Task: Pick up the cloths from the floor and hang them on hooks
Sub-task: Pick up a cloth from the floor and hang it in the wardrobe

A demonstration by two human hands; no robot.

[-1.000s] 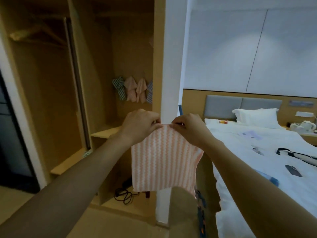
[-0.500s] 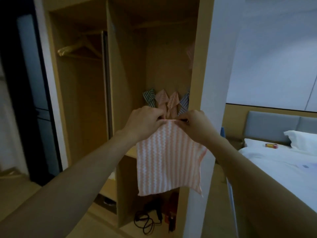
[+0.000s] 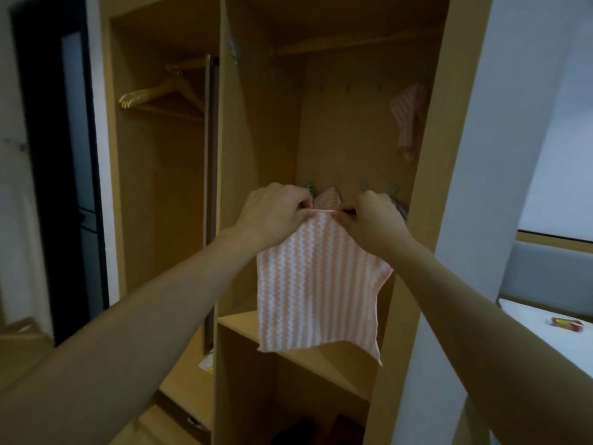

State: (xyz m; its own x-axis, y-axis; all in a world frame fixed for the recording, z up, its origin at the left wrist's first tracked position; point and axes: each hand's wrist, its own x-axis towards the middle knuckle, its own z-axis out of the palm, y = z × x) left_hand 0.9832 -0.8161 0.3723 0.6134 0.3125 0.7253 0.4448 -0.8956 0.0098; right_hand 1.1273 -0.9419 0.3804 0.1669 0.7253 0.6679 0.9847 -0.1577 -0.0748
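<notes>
A pink and white striped cloth (image 3: 316, 290) hangs flat in front of the open wardrobe. My left hand (image 3: 276, 211) and my right hand (image 3: 373, 216) pinch its top edge, close together, with a thin loop stretched between them. Behind my hands, a lower row of hooks (image 3: 362, 185) on the wardrobe's back panel carries other cloths (image 3: 327, 198), mostly hidden by my hands. Higher up runs a second row of small hooks (image 3: 348, 88); another pink cloth (image 3: 407, 118) hangs at its right end.
The wardrobe has a shelf (image 3: 321, 358) below the cloth and a wooden side post (image 3: 414, 239) on the right. Wooden hangers (image 3: 160, 94) hang in the left compartment. A bed (image 3: 552, 342) lies at the far right, a dark doorway (image 3: 57, 175) at the left.
My view has moved closer to the wardrobe and turned left, leaving most of the bed out of view. Both hands kept their hold and carried the cloth up toward the lower hooks.
</notes>
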